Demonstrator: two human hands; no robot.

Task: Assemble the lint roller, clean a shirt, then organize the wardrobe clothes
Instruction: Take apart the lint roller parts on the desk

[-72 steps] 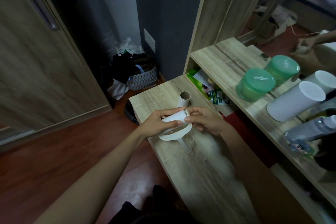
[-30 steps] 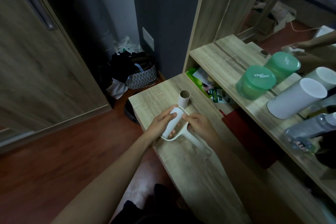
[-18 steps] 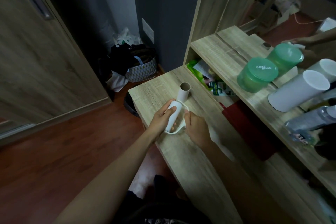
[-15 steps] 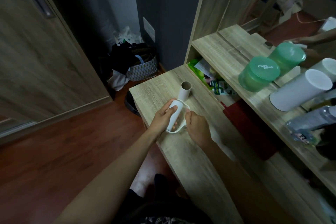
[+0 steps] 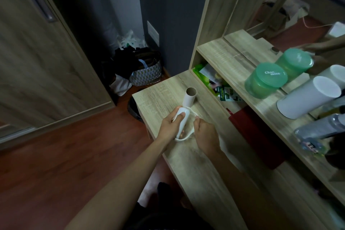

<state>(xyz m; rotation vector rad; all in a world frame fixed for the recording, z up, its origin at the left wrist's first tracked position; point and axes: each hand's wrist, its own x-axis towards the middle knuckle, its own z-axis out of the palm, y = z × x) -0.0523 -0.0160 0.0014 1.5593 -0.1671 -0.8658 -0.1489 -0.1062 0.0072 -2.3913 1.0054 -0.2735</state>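
A white lint roller frame (image 5: 182,120) lies over the wooden bench top (image 5: 158,97), its thin wire loop curving round below. My left hand (image 5: 170,126) grips the white roller barrel, thumb across its top. My right hand (image 5: 203,131) pinches the white loop on the right side. A bare cardboard tube (image 5: 190,97) stands upright on the bench just beyond the roller, touching its far end. The roller's handle is hidden under my right hand and forearm.
Two green tubs (image 5: 266,79), white cylinders (image 5: 308,97) and clear bottles (image 5: 321,129) crowd the upper shelf at right. Packets (image 5: 223,91) and a red box (image 5: 255,134) fill the niche below. A patterned bag (image 5: 146,72) sits on the floor by the wardrobe door (image 5: 37,43).
Both hands turned the roller from crosswise to pointing at the cardboard tube and brought it up against the tube. The right hand shifted from the roller's end to its loop.
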